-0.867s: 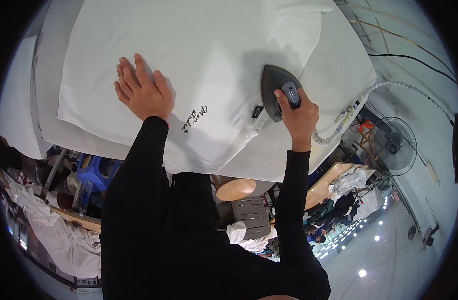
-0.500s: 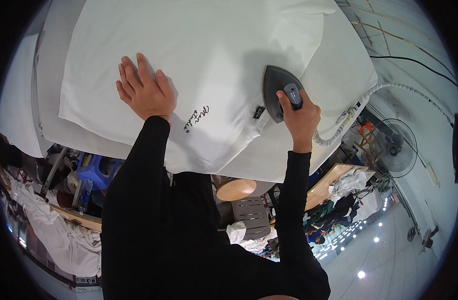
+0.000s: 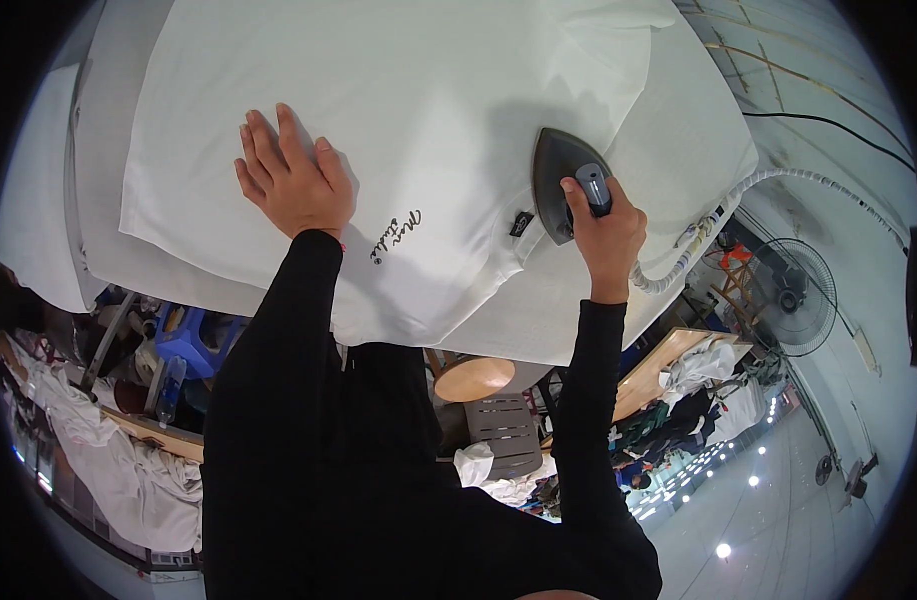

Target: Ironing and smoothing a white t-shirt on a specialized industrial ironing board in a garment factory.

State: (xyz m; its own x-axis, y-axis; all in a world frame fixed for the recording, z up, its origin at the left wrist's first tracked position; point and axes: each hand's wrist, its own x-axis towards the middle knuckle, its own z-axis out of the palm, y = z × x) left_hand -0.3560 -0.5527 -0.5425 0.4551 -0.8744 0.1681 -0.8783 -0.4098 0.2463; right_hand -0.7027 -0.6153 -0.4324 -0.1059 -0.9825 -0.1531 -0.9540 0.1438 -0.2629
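A white T-shirt [image 3: 399, 120] lies spread over a table covered in pale cloth [image 3: 679, 130]. Black script lettering [image 3: 397, 235] runs across the shirt's lower part, and a small black label [image 3: 521, 223] shows by the neck edge. My left hand [image 3: 297, 185] rests flat on the shirt, fingers spread, left of the lettering. In my right hand [image 3: 609, 235] is the handle of a dark iron [image 3: 559, 190]. Its soleplate sits on the right part of the shirt, tip pointing away from me, just right of the label. The fingers wrap round the grey handle.
A wrapped hose [image 3: 679, 270] curves from near the iron toward the right wall. Beyond the table's right edge stands a fan [image 3: 794, 297]. A round wooden stool [image 3: 474, 380] and a grey slatted seat [image 3: 506, 435] are close by me. A blue plastic stool [image 3: 194, 340] stands lower left.
The iron and my right hand have shifted slightly to the right over the shirt. My left hand has stayed almost in place.
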